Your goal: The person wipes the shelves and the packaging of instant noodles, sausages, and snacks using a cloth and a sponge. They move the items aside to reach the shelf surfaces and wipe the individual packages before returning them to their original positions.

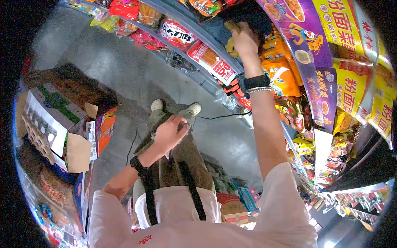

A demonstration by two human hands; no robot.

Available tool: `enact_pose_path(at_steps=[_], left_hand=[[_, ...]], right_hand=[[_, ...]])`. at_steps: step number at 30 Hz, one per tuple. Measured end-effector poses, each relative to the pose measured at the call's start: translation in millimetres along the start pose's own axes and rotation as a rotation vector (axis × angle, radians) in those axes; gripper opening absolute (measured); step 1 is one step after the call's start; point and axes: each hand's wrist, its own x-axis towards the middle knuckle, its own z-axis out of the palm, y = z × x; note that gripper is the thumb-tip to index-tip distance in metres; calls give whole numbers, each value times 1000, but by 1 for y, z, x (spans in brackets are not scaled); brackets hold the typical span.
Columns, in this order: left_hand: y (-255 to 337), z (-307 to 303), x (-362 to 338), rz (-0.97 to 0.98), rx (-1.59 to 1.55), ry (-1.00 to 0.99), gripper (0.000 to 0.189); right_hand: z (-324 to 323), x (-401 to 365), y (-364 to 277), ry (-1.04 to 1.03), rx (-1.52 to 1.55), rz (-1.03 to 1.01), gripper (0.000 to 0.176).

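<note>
My right hand point(247, 40) reaches into a gap on the shelf point(237, 65) at the upper right, its fingers closed on a crumpled yellow cloth point(231, 46). The cloth lies against the dark shelf surface and is partly hidden by the fingers. Just right of the hand stand orange snack packets point(282, 68). In front of my trousers hangs my left hand point(168, 134), its fingers loosely curled, with nothing visible in them.
Red-and-white snack packs point(211, 62) line the shelf edge. Large purple-and-yellow noodle packages point(326, 53) hang at the right. An opened carton point(62, 118) sits on stacked goods at the left. A thin black cable point(223, 117) runs beside my legs.
</note>
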Motion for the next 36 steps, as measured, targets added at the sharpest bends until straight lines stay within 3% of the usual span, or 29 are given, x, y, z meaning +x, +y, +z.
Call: enact_pose_path(at_steps=[3, 5, 6, 9, 11, 12, 13, 16, 21, 22, 23, 25, 26, 28, 29, 32, 36], left_hand=[[0, 7, 0, 34, -105, -18, 20], [2, 9, -1, 66, -91, 12, 19], [3, 10, -2, 96, -80, 44, 19], [7, 4, -2, 65, -23, 42, 19], [2, 3, -3, 52, -15, 30, 19], [0, 3, -2, 45, -12, 24, 19], [-2, 2, -2, 44, -11, 22, 19], [-8, 0, -2, -9, -16, -7, 22], [-13, 4, -3, 15, 29, 18, 22], [-13, 4, -2, 16, 30, 17, 22], [-13, 6, -2, 18, 17, 17, 22], [-13, 8, -2, 19, 3, 17, 22], [-12, 10, -2, 13, 1, 16, 21], [-10, 13, -1, 7, -1, 15, 21], [-10, 14, -2, 18, 3, 26, 21], [-11, 14, -2, 12, 5, 26, 21], [-13, 13, -2, 4, -12, 47, 21]], right_hand=[[2, 5, -3, -102, 67, 86, 31], [25, 13, 4, -172, 851, 357, 25], [-33, -5, -31, -461, 1347, 572, 24], [-39, -31, -30, -629, 1636, 569, 27], [-40, -59, -29, -815, 1633, 536, 32], [-46, -75, -36, -842, 1654, 596, 26], [-44, -90, -35, -774, 1574, 605, 30], [-44, -109, -30, -823, 1541, 567, 29], [-65, -91, -22, -580, 1550, 649, 30], [-58, -80, -16, -490, 1530, 537, 36], [-47, -69, -14, -216, 1337, 401, 34], [-44, -43, -8, 250, 542, -107, 31], [-44, -33, -8, 250, 542, -106, 31], [-44, -18, -11, 163, 198, -113, 27], [-40, -15, -14, 163, 199, -113, 27], [-25, -16, -28, -107, 209, -209, 24], [-7, -20, -25, 109, 190, -356, 16]])
